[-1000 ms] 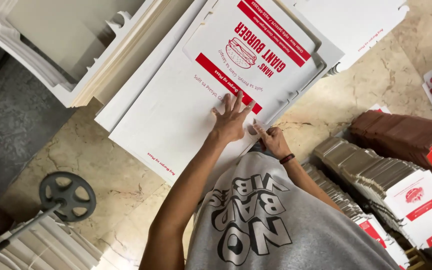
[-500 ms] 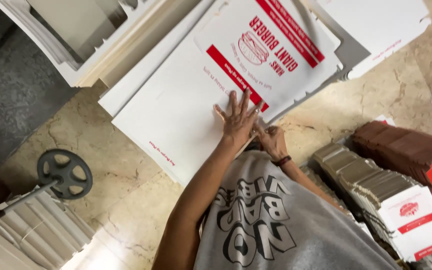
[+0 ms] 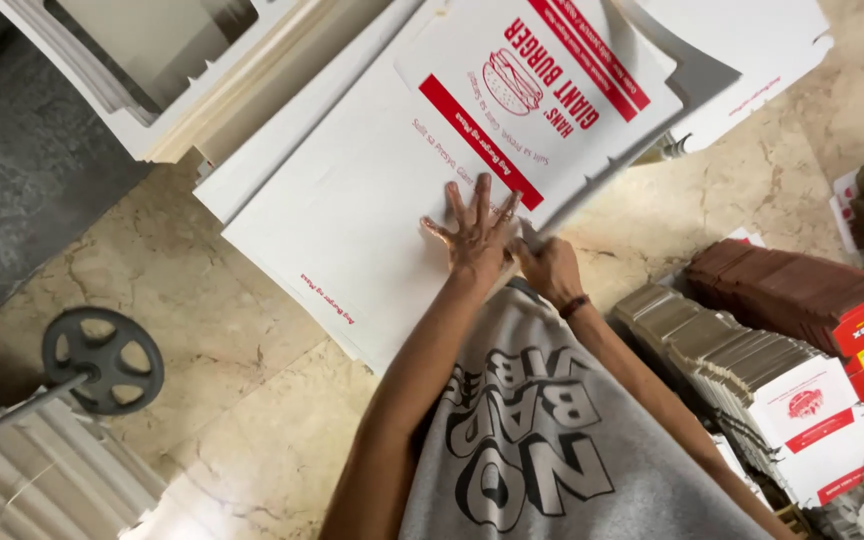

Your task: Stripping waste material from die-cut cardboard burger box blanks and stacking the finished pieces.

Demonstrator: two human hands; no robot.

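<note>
On the marble floor, seen from the head camera, lay a large flat white cardboard box blank with red printing (image 3: 372, 210), on top of a stack of like sheets. Pressed flat on it was the left hand (image 3: 477, 235), fingers spread wide and palm down, gripping nothing. Just beside it, the right hand (image 3: 547, 268), with a dark band at the wrist, was curled at the blank's near edge; its fingers were partly hidden, so whether it pinched the cardboard I cannot tell. Both hands sat close together, nearly touching. Nearby at the right stood a row of folded white and red cartons (image 3: 772, 390), and at the left a grey spoked wheel (image 3: 102, 360).

Compared with half a second before, both hands had kept their places on the blank with the left fingers still fanned; the view had shifted only slightly
</note>
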